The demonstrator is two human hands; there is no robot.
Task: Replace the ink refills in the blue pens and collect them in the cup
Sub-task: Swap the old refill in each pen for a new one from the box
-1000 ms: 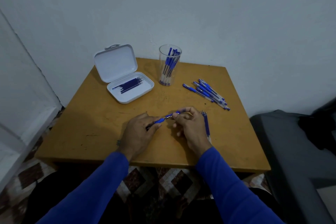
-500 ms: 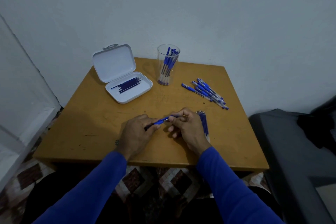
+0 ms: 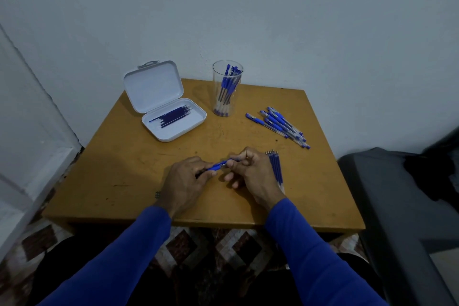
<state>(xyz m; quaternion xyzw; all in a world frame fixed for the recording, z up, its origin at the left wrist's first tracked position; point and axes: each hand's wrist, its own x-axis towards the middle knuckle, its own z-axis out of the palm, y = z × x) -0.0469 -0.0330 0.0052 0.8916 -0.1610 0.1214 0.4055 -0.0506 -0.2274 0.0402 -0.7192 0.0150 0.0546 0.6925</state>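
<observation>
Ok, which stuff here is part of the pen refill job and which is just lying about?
Job: pen held by left hand and right hand; cup; loose pens; refill case; refills.
Lying about: dark seat; patterned floor.

L hand (image 3: 185,179) & R hand (image 3: 250,172) both pinching, fingers curled.

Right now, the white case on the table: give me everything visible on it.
The white case looks like plastic, with rounded corners, and sits open on the table's far left, left of the clear cup. Its hinged lid stands tilted back toward the wall, a small latch tab on its top edge. Dark blue refills lie in a loose diagonal bundle in the tray. Neither hand touches it.
</observation>
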